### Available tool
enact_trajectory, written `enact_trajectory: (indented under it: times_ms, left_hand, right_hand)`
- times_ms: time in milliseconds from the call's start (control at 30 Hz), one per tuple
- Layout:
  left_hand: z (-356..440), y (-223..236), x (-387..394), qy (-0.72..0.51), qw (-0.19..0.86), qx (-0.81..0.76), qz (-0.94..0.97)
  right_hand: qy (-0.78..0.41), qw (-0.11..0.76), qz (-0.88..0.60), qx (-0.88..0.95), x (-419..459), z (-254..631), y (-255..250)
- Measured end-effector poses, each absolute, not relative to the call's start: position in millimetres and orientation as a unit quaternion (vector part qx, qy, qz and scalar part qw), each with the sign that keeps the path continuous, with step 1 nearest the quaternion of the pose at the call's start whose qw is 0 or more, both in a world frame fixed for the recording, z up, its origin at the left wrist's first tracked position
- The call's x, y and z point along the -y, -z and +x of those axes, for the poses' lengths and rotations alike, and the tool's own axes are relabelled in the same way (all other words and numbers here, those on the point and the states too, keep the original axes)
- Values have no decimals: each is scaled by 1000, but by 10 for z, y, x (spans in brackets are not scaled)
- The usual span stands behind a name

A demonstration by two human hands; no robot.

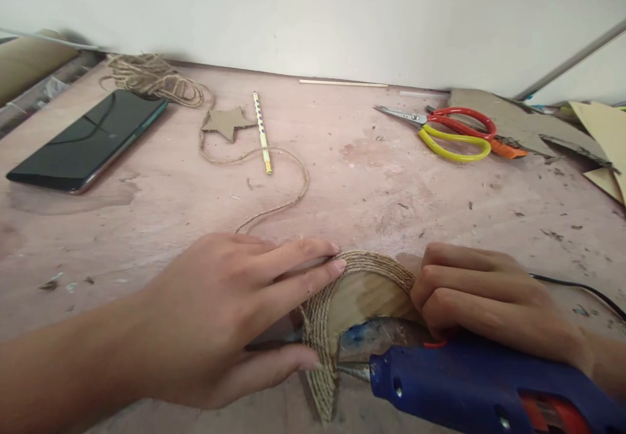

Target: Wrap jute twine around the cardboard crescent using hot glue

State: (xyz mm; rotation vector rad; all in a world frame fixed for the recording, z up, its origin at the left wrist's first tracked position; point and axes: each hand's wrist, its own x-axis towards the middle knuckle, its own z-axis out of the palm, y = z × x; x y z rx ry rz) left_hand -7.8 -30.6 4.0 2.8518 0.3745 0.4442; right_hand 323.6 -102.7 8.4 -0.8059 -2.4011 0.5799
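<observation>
A cardboard crescent (366,294) lies in front of me, with rows of twine (320,313) along its outer curve and lower-left tip. My left hand (235,310) is spread at the crescent's left side, two fingertips touching the top rows and the thumb against the lower rows. Curled fingers of my right hand (484,297) close on the crescent's right end, hiding it. Just below that hand is a blue glue gun (450,378), its metal nozzle pointing left, close to the twine at the inner edge. A loose strand of twine (286,206) runs from behind my left hand.
A twine bundle (149,79), phone (90,137), cardboard star (225,123) and pencil (261,131) lie back left. Scissors (440,128) with red and yellow handles, an orange-handled tool (508,148) and cardboard scraps (523,118) lie back right. A thin stick (342,83) lies by the wall.
</observation>
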Motion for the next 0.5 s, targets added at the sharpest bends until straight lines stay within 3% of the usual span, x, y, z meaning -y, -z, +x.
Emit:
enact_trajectory:
  times_ms: [500]
  left_hand:
    - [-67,-53,301,-149,111,-126,975]
  right_hand:
    - [-185,243,-301,903,1056,3239,-86]
